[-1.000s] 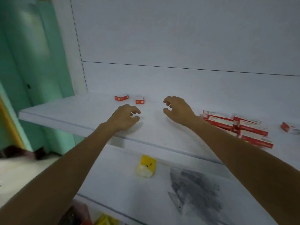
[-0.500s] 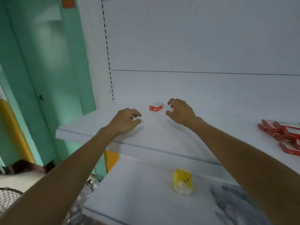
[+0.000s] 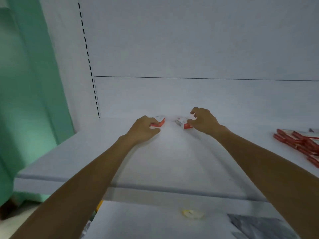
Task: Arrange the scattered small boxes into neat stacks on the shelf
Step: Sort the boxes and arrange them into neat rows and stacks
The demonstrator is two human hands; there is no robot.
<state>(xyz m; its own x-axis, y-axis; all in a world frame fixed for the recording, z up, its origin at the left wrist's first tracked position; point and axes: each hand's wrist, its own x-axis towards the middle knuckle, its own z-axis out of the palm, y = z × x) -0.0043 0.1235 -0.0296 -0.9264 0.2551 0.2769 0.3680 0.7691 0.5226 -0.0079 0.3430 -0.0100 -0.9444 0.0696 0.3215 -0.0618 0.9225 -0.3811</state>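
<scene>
White shelf (image 3: 172, 161): both hands had reached two stray boxes near back wall; left hand (image 3: 144, 129) pinched one box (image 3: 159, 121), right hand (image 3: 203, 120) w/ curled fingers touched other box (image 3: 183, 123), grip unclear. Pickup starting.

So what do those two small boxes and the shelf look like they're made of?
The left box and the right box look like thin printed cardboard: crisp folded edges, flat red and white faces, probably matte. The shelf looks like white-painted metal, with a smooth, even surface and a rolled front lip, though laminated board is possible.
</scene>
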